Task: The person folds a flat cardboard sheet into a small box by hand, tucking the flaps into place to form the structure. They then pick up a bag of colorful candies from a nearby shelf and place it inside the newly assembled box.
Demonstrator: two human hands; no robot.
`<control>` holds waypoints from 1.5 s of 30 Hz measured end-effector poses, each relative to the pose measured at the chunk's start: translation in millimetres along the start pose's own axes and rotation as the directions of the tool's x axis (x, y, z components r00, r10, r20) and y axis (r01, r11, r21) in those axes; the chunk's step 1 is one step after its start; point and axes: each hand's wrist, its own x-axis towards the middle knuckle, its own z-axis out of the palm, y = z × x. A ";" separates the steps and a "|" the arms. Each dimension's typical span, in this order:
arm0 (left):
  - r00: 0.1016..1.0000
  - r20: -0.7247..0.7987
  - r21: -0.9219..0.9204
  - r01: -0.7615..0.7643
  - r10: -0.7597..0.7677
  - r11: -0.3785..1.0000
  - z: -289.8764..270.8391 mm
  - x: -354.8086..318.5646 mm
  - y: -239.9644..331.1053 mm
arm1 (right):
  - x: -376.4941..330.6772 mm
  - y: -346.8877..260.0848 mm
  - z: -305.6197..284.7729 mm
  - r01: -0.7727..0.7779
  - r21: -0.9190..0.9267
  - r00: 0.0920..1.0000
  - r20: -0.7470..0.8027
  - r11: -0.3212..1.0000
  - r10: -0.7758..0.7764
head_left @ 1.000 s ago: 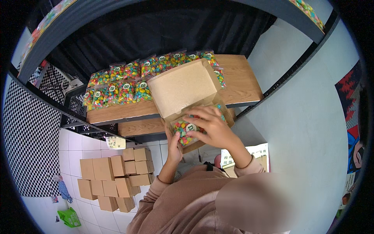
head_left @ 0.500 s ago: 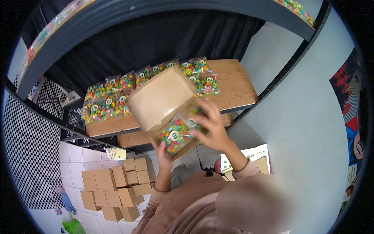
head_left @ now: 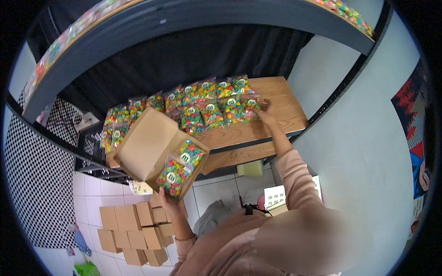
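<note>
My left hand (head_left: 168, 202) holds up an open brown cardboard box (head_left: 152, 149) from below; clear bags of multicoloured candy (head_left: 179, 165) show in its opening. My right hand (head_left: 267, 115) reaches far out over the wooden shelf (head_left: 281, 110) and grips the rightmost candy bag (head_left: 250, 106) in the row. Several matching candy bags (head_left: 202, 106) lie in two rows across the shelf, from the left end to the middle.
A stack of closed brown boxes (head_left: 133, 225) sits on the white tiled floor at lower left. A dark curved upper shelf (head_left: 184, 18) carries more candy bags along its edge. A black curtain hangs behind the shelf, and a grey wall (head_left: 363, 152) stands to the right.
My right hand left the box and stretched out to the shelf's right end with a candy bag. The box has shifted left and down, held by my left hand alone.
</note>
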 end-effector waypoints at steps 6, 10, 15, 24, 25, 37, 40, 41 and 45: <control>0.995 0.093 -0.085 0.051 -0.043 0.995 -7.5 6.5 -20.0 | 3.6 32.1 -2.7 0.059 0.372 0.994 -0.103 0.926 -0.022; 0.983 0.168 -0.104 0.089 -0.071 0.991 7.9 0.8 -21.3 | 1.0 20.7 -2.7 -0.085 0.133 0.992 -0.083 0.988 0.096; 0.975 0.199 -0.077 0.114 -0.097 0.991 30.5 -4.7 -28.1 | 10.8 44.3 -2.3 -0.077 0.052 0.996 -0.035 0.996 0.079; 0.966 0.210 -0.044 0.161 -0.149 0.986 34.3 -16.1 -29.8 | -8.6 20.4 -12.0 0.066 0.391 0.970 -0.240 0.918 0.032; 0.965 0.213 -0.035 0.164 -0.153 0.986 36.0 -13.9 -26.7 | -9.5 13.0 -13.7 0.043 0.502 0.960 -0.259 0.864 0.102; 0.970 0.219 -0.017 0.115 -0.109 0.993 36.0 -7.1 -39.7 | -120.6 -141.0 -38.5 0.017 0.468 0.924 0.329 0.883 -0.193; 0.967 0.226 -0.030 0.129 -0.119 0.991 25.8 -3.2 -47.0 | -144.6 -146.7 -32.1 0.301 0.272 0.866 0.323 0.914 -0.381; 0.966 0.225 -0.035 0.136 -0.125 0.990 26.2 -3.1 -47.9 | -150.4 -152.8 -34.5 0.429 0.126 0.835 0.324 0.895 -0.445; 0.976 0.212 -0.017 0.065 -0.059 0.998 43.5 -11.4 -37.5 | -166.7 -160.5 -37.9 0.464 -0.015 0.786 0.469 0.886 -0.404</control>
